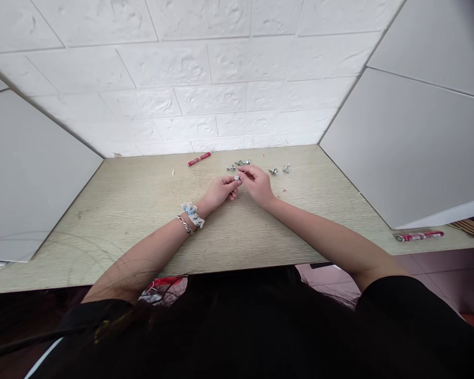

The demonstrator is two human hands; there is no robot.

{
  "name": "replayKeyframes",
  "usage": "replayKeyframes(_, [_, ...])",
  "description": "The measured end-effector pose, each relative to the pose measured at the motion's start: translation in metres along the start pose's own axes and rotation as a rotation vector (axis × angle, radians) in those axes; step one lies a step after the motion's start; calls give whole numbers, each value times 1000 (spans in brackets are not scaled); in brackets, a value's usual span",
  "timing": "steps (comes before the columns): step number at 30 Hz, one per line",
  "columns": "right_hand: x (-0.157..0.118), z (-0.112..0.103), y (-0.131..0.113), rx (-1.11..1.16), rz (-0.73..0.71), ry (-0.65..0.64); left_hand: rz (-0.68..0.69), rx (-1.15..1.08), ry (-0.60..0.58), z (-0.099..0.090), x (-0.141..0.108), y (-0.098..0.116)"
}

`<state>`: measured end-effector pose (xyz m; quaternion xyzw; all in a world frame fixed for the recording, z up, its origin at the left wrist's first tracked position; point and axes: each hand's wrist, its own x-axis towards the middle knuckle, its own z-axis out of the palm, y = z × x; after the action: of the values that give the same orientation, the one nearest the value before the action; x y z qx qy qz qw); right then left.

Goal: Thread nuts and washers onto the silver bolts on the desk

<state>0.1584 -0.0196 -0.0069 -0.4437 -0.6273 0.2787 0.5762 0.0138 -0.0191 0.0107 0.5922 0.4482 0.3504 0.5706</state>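
Above the wooden tabletop my two hands meet in front of a loose group of bolts. My left hand pinches a small silvery bolt between thumb and fingers; most of it is covered by the fingertips. From the other side, my right hand is closed with its fingertips on the same piece. Just behind the hands lie a bolt with a nut and more bolts close together. To the right rest a bolt with a washer and another washered bolt standing head down.
A red tube-shaped marker lies at the back left, and a similar red one at the right edge. Grey panels flank the tabletop on both sides. A white brick-patterned wall closes the back.
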Motion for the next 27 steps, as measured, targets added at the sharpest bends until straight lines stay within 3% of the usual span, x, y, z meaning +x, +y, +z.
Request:
replayKeyframes(6, [2,-1,3,49,65,30,-10,-110,23,1,-2,3])
replayKeyframes(15, [8,-1,9,245,340,-34,-63,-233,71,-1,2,0])
replayKeyframes(27, [6,-1,12,155,171,-162,-124,-383,44,-11,4,2])
